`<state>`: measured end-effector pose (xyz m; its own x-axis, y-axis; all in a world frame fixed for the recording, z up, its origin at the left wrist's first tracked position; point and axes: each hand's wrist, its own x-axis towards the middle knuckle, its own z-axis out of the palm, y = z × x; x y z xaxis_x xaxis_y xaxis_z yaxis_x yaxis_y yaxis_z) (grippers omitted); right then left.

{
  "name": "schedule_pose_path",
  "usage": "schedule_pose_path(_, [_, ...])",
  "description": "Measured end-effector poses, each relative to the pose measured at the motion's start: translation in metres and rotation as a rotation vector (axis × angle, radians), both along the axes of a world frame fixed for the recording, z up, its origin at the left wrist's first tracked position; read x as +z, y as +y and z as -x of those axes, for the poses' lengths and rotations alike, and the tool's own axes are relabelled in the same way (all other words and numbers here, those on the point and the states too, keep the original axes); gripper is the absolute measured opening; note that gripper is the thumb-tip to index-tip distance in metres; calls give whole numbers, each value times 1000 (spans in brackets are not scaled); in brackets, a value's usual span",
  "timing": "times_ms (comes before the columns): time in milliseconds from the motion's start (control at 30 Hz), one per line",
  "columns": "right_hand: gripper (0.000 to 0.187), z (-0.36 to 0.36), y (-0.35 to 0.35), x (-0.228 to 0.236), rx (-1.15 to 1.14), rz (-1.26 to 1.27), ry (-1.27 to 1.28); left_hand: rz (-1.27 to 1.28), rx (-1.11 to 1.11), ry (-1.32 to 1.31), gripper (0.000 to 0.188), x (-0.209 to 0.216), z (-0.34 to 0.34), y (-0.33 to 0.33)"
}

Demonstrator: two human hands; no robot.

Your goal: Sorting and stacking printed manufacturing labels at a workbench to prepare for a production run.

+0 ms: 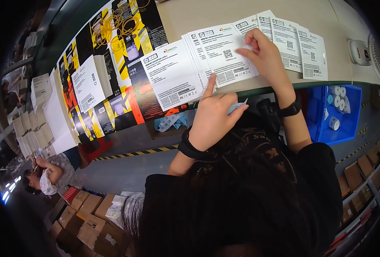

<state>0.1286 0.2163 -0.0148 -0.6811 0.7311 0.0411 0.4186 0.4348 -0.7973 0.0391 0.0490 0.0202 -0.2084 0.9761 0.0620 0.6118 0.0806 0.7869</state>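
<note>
White printed sheets (227, 58) with QR codes lie overlapped in a fanned row along the table edge. My left hand (215, 115) is at their lower edge, its index fingertip touching one sheet. A small light-blue slip (237, 106) is held between its thumb and bent fingers. Over the right edge of the same sheets is my right hand (265, 58), thumb tip against the paper beside a QR code. Its thumb and bent index finger are apart, with nothing visible between them. More overlapped sheets (287, 45) continue to the right.
Yellow-and-black printed sheets (132, 79) on the left carry rubber bands (113, 28) and a white stack (89, 81). A fan (378, 55) stands far right. Below the edge is a blue bin (348, 124) with label rolls. Another person (50, 173) and cartons (91, 218) are lower left.
</note>
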Motion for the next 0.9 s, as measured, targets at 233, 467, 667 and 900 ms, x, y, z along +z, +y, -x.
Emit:
schedule_pose_path(233, [30,-10,-7,13,238,26,77,-16,-6,27,21,6,2,-4])
schedule_pose_path(467, [55,7,-43,26,560,-327,22,-2,-29,68,22,2,7,-10])
schedule_pose_path(667, [59,-14,-35,35,342,-396,-244,-18,-23,51,23,1,11,-12])
schedule_pose_path(900, [48,-29,-33,46,216,-109,-76,-20,39,-26,19,7,16,-12])
